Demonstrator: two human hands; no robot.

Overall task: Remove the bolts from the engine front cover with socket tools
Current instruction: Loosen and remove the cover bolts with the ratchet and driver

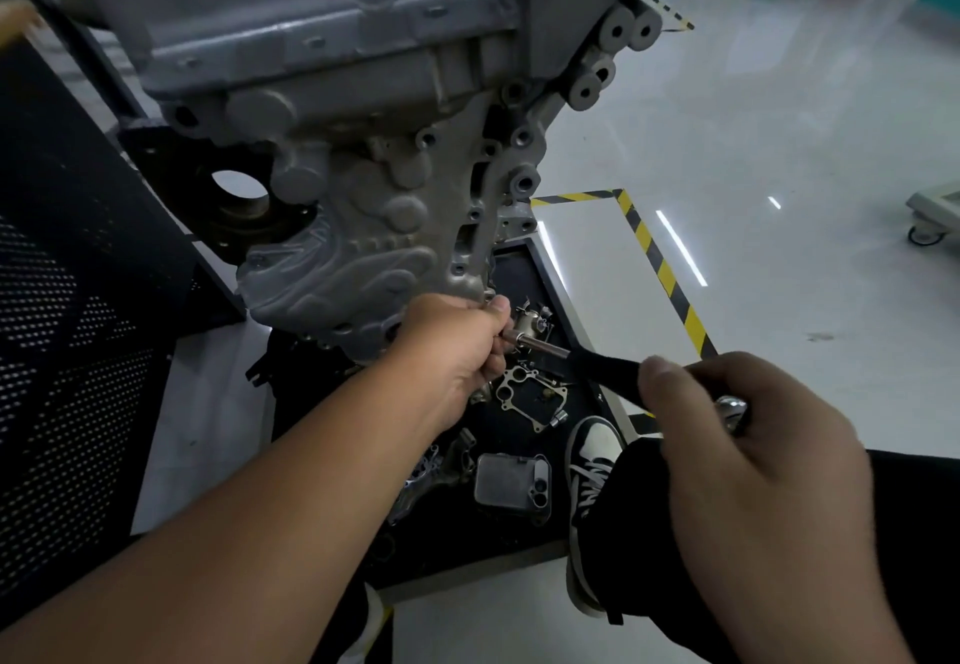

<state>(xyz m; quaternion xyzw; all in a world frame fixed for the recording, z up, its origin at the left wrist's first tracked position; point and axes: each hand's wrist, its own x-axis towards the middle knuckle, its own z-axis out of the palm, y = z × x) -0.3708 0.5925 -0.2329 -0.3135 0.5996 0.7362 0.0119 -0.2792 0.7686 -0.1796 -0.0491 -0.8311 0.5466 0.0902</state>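
The grey cast engine front cover (363, 227) hangs on the engine above the floor, with several empty bolt bosses along its right edge. At the cover's lower right corner, my left hand (457, 346) is closed around the head end of a socket ratchet (550, 351), pressed against the cover. The socket and any bolt under it are hidden by my fingers. The tool's black handle (608, 367) runs right and toward me into my right hand (748, 461), which grips its end.
A black floor tray (550, 274) below the engine holds removed parts: a gasket-like plate (524, 388), a finned metal housing (511, 481) and small fittings. My shoe (592, 461) rests at the tray's right edge. Yellow-black tape (660, 268) marks the floor. A black perforated panel (62, 351) stands left.
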